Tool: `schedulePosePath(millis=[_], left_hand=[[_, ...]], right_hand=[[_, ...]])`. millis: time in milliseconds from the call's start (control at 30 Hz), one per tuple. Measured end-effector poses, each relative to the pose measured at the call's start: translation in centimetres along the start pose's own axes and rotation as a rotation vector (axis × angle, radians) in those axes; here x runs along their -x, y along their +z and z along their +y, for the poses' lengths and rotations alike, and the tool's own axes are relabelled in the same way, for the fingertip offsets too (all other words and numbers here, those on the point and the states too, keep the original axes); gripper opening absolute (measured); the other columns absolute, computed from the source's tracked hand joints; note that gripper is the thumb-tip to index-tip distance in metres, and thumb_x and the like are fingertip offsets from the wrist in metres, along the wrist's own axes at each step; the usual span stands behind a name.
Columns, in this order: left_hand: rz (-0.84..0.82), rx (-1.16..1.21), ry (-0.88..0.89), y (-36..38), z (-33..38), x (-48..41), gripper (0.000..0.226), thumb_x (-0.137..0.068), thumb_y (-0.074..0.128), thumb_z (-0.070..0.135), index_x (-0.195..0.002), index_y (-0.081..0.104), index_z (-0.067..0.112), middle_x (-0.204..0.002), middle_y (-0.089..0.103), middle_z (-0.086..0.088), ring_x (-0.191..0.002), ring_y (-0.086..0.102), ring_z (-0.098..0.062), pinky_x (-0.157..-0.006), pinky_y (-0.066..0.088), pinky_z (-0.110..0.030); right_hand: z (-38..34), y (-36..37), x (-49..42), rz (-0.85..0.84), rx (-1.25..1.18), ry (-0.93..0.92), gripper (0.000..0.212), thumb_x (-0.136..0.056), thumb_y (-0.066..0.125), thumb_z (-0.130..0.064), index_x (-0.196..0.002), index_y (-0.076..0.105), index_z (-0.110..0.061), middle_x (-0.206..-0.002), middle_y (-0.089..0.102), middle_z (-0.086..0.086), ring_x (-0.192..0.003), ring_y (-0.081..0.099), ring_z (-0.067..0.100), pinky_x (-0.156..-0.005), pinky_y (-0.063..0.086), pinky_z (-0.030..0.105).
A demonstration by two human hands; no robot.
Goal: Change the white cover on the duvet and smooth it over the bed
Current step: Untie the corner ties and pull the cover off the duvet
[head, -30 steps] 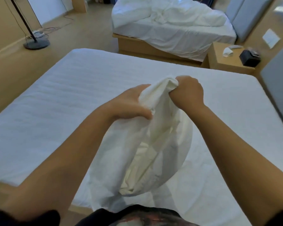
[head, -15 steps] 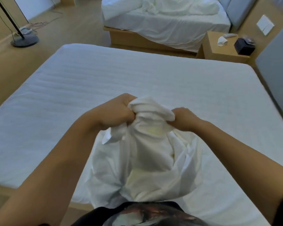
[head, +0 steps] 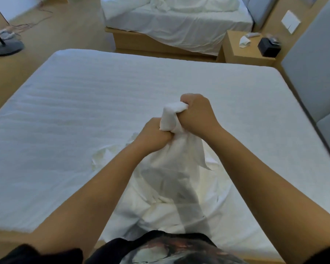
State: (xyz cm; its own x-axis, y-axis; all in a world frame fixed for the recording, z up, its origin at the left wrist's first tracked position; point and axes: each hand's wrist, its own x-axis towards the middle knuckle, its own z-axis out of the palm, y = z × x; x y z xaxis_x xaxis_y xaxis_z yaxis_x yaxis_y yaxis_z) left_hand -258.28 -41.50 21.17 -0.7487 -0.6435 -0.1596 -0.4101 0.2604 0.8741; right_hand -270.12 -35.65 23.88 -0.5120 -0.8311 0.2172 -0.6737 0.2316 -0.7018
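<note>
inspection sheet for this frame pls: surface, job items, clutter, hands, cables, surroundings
Surface: near bed, white mattress top, bare apart from the cover.
Job's things: white cover, bunched; its top is held up, the rest trails down onto the near edge of the bed. No duvet seen on this bed.
Clutter: nightstand with a black box and a small white item.
Grippers: left hand and right hand, both fisted on the cover's gathered end, close together.
Cables: loose wires on the floor by the lamp base.
Surroundings: second bed behind with rumpled white bedding; grey headboard panels at right.
</note>
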Motion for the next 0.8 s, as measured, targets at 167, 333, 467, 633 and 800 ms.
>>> schedulePosePath(millis=[167,333,467,633,800], left_hand=[[0.012,0.192,-0.092,0.1,-2.5,0.1,0.028,-0.079,0.045,0.002,-0.055,0.048,0.014,-0.051,0.050,0.007,-0.053,0.046,-0.010,-0.049,0.035,-0.021],[-0.034,0.271,-0.138,0.0,-3.2,-1.5,0.016,-0.072,0.045,0.001,-0.058,0.046,0.010,-0.048,0.045,0.006,-0.047,0.043,-0.008,-0.049,0.033,-0.022],[-0.007,0.187,-0.077,1.1,-3.2,-2.9,0.018,-0.062,0.057,0.034,-0.074,0.057,0.020,-0.070,0.061,0.008,-0.063,0.058,-0.010,-0.059,0.046,-0.025],[-0.210,-0.292,-0.111,6.6,-3.7,-5.4,0.090,-0.048,0.070,0.067,-0.127,0.038,0.038,-0.119,0.055,0.017,-0.109,0.055,-0.012,-0.096,0.042,-0.042],[-0.171,-0.666,-0.165,21.1,-0.7,-10.4,0.037,-0.087,0.053,0.048,-0.118,0.053,0.028,-0.115,0.062,0.004,-0.106,0.056,-0.027,-0.093,0.039,-0.044]], right_hand=[[5.7,0.0,2.4,-0.582,-0.312,0.282,0.050,-0.075,0.073,-0.024,-0.119,0.050,-0.023,-0.114,0.058,-0.003,-0.102,0.057,0.013,-0.089,0.050,0.030],[9.4,3.8,5.4,-0.694,-0.339,0.469,0.031,-0.087,0.064,-0.026,-0.118,0.059,-0.026,-0.114,0.063,-0.004,-0.103,0.061,0.017,-0.087,0.051,0.033],[12.8,1.1,4.6,-0.447,-0.178,0.426,0.018,-0.091,0.045,-0.021,-0.093,0.062,-0.020,-0.096,0.064,-0.004,-0.091,0.059,0.021,-0.072,0.046,0.030],[19.4,-7.1,3.5,-0.220,-0.122,0.502,0.022,-0.091,0.044,-0.022,-0.080,0.058,-0.008,-0.086,0.062,0.005,-0.076,0.053,0.023,-0.063,0.040,0.033],[27.9,-16.7,3.0,-0.225,-0.071,0.521,0.028,-0.090,0.043,-0.028,-0.068,0.049,-0.011,-0.070,0.053,0.001,-0.061,0.043,0.015,-0.056,0.034,0.030]])
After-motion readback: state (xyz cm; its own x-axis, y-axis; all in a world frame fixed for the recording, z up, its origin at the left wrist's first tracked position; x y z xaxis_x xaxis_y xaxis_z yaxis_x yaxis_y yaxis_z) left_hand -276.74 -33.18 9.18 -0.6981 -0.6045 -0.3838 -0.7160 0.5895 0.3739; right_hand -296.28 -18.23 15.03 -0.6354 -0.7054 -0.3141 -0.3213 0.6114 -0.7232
